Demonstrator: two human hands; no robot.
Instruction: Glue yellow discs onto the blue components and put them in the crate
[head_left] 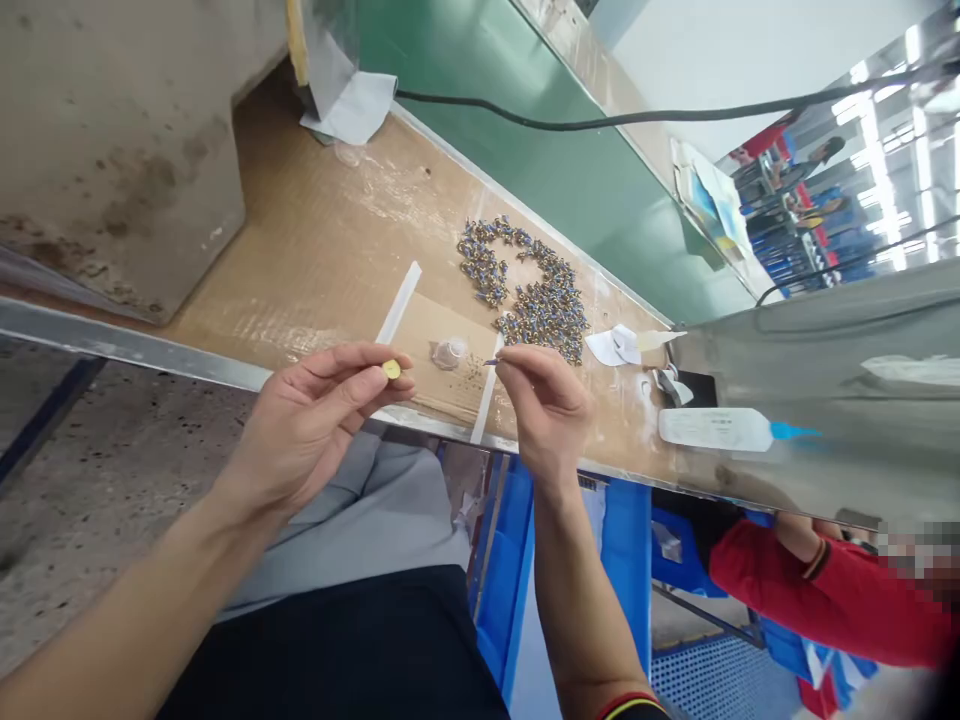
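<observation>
Between the thumb and fingers of my left hand (pixel 326 415) is a small round yellow disc (pixel 391 369). My right hand (pixel 546 405) pinches a thin, dark bluish piece (pixel 492 362), too small to name, pointing left toward the disc; the two are apart. On the bench between my hands lies a cardboard sheet (pixel 424 385), held by strips of white tape. A small clear cup-like thing (pixel 448 352) rests there, with tiny dark bits (pixel 474 372) scattered beside it. Behind my right hand spreads a pile of small brass-and-blue parts (pixel 544 305).
To the right lie a white squeeze bottle (pixel 716 429) with a blue nozzle and a smaller pale bottle (pixel 656 340) on white paper. A large stained box-like housing (pixel 112 150) stands at left. Blue bins (pixel 510 570) sit under the bench edge. A co-worker in red (pixel 832 590) is at right.
</observation>
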